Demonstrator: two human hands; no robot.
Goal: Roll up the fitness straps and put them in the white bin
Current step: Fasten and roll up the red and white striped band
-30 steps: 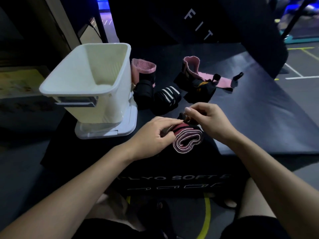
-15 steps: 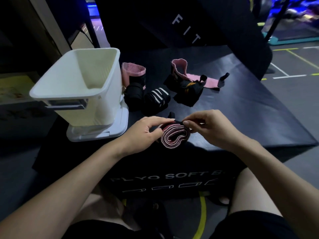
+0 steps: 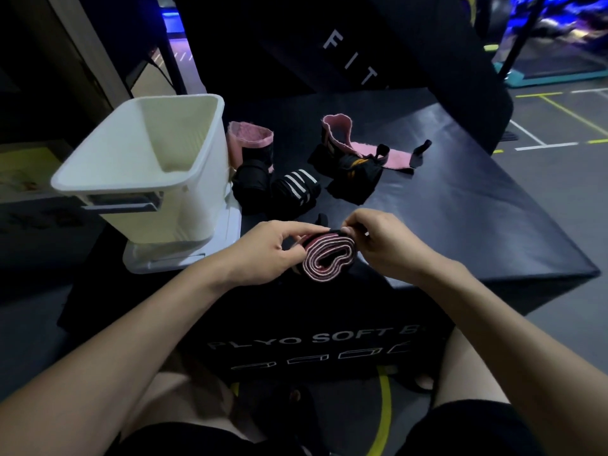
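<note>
RISK: roll (image 3: 330,256) may unwind | CAUSE: loose end at 12 o'clock slips | STATE: left hand (image 3: 273,250) and right hand (image 3: 388,243) both pinch roll.

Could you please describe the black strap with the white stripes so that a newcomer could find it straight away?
Start at the white bin on the left of the black soft box. Just right of it stands a pink-and-black strap, and the striped roll lies next, beyond both hands. It alone carries white bands across black fabric; its neighbours show pink or orange.

The left hand (image 3: 268,250) hides the rolled strap's (image 3: 329,258) near side.
</note>
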